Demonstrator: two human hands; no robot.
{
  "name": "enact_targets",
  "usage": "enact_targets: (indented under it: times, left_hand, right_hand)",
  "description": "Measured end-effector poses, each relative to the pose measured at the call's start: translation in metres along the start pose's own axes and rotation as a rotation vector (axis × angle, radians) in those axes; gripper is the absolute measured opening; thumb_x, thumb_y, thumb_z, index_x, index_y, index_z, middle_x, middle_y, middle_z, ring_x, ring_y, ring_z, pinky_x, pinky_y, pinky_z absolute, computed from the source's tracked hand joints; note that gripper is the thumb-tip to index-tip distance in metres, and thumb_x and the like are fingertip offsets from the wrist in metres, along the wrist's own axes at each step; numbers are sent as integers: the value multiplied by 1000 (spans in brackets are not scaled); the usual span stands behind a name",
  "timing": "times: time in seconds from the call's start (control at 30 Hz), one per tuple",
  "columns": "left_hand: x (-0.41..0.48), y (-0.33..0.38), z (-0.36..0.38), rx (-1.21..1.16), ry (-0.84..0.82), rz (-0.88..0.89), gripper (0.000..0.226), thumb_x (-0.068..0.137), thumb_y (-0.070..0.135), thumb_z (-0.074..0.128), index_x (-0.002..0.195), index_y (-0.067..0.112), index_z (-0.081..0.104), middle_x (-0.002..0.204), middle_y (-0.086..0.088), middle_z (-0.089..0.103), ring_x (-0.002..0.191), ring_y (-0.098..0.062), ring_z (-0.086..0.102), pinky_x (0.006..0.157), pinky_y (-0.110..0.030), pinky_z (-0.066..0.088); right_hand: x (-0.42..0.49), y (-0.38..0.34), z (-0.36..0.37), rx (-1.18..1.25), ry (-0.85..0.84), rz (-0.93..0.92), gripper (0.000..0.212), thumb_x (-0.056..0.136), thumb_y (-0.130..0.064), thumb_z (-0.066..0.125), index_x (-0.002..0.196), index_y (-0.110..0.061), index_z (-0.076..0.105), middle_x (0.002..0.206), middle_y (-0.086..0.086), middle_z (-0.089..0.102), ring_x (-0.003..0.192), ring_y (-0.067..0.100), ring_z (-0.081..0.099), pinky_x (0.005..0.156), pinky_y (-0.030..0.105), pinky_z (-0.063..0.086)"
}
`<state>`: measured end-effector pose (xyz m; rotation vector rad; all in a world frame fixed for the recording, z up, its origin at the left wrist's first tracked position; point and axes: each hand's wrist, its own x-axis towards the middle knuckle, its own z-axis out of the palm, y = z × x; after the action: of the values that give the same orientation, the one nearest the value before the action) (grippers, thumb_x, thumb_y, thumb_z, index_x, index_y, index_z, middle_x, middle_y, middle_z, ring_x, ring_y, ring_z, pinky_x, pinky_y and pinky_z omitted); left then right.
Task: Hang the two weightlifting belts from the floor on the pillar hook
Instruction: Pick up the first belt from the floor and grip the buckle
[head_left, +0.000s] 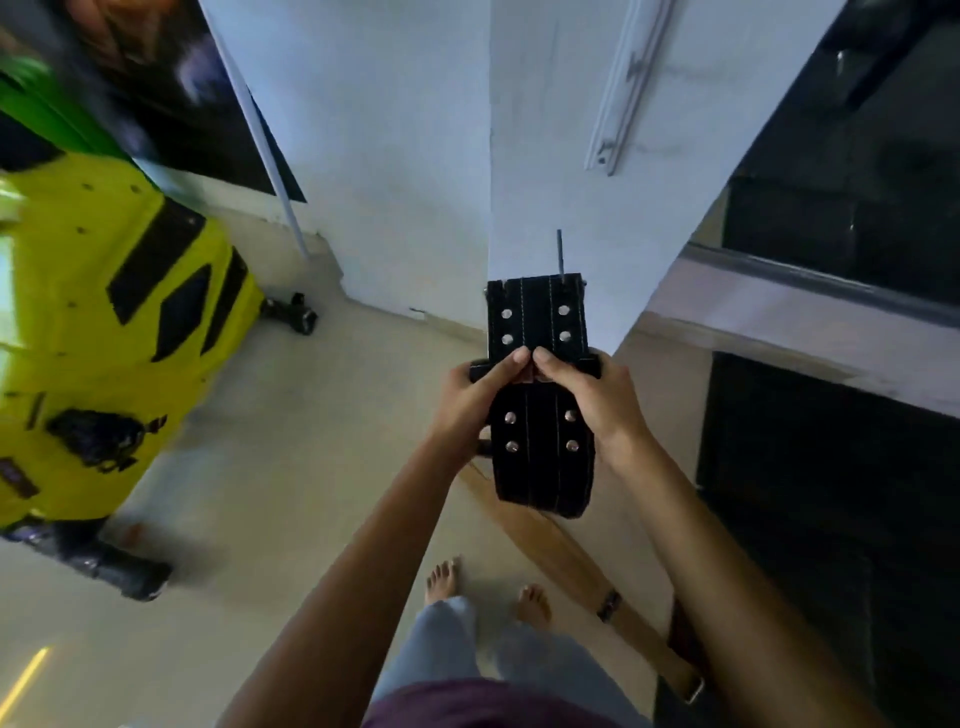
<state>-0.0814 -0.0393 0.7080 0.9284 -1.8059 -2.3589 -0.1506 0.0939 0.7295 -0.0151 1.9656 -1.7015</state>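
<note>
A black weightlifting belt (535, 317) with silver rivets hangs against the white pillar (545, 156), its top at the thin metal hook (560, 254). Just below it I hold a second black riveted belt (540, 457). My left hand (475, 400) grips its left side and my right hand (582, 395) grips its right side, thumbs meeting at its top edge. The upper belt's lower end sits right above my thumbs. I cannot tell whether the two belts touch.
A bright yellow-green machine (104, 338) with black wheels stands at the left on the pale floor (291, 467). A long wooden board (566, 566) lies on the floor beside my bare feet. Dark glass panels (841, 218) fill the right side.
</note>
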Motion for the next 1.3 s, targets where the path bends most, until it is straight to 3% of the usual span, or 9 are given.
enact_targets:
  times: [0.23,0.43,0.57,0.73,0.83,0.9,1.0,1.1,1.3]
  left_hand:
    - [-35,29,2,-55,-2,162,35,85,29,71,96,-5,72,95,-24,74,89,-37,72,80,-41,58]
    - [-48,46,-5,-71,-4,234,28,85,24,71,96,-2,73,87,-16,76,79,-28,73,72,-33,57]
    - [-53,57,-10,-67,40,324,30,83,23,73,94,-5,72,85,-18,75,74,-27,72,69,-31,58]
    - [-51,68,-26,-88,151,379,35,83,26,74,93,-7,70,85,-21,73,75,-30,71,74,-40,58]
    - [-49,74,-36,-103,222,368,28,81,30,76,84,2,72,79,-12,75,73,-26,72,73,-37,58]
    - [-47,77,-43,-103,251,364,31,79,33,77,84,3,73,78,-11,75,73,-26,71,72,-36,58]
    - [-47,77,-49,-101,254,355,42,78,32,77,92,-7,70,83,-17,74,73,-27,72,72,-36,59]
    - [-50,74,-48,-104,236,358,38,82,25,75,93,-11,69,81,-17,73,69,-24,71,66,-31,57]
    - [-51,72,-46,-63,151,368,35,84,24,73,98,-8,69,83,-14,75,72,-25,73,67,-32,58]
  right_hand:
    - [-38,-42,-8,2,-99,-82,25,79,-29,79,97,-13,77,91,4,80,86,18,76,80,30,57]
    - [-20,-87,-7,131,-24,-83,38,83,-26,74,106,4,69,97,12,76,88,29,73,81,41,58]
    - [-7,-108,-5,216,-59,-72,38,83,-27,74,110,-1,71,97,10,74,85,27,71,79,41,55]
    - [-34,-79,20,158,-284,-49,31,86,-24,71,111,-7,72,106,12,76,99,28,73,86,41,58]
    - [-62,-33,34,60,-377,3,32,82,-10,74,114,-12,71,108,8,76,97,21,74,77,25,59]
    - [-74,-10,42,-31,-389,26,37,79,-6,77,115,-9,70,109,11,76,98,25,73,71,17,56]
    - [-71,-9,47,-6,-381,0,38,80,-5,76,117,-6,69,112,16,74,102,28,72,77,25,58]
    - [-57,-40,47,97,-344,-60,32,84,-15,72,116,-9,70,111,11,75,101,25,73,86,37,58]
    - [-16,-116,39,219,-166,-98,35,86,-26,70,112,-2,68,89,3,73,79,20,69,66,30,55]
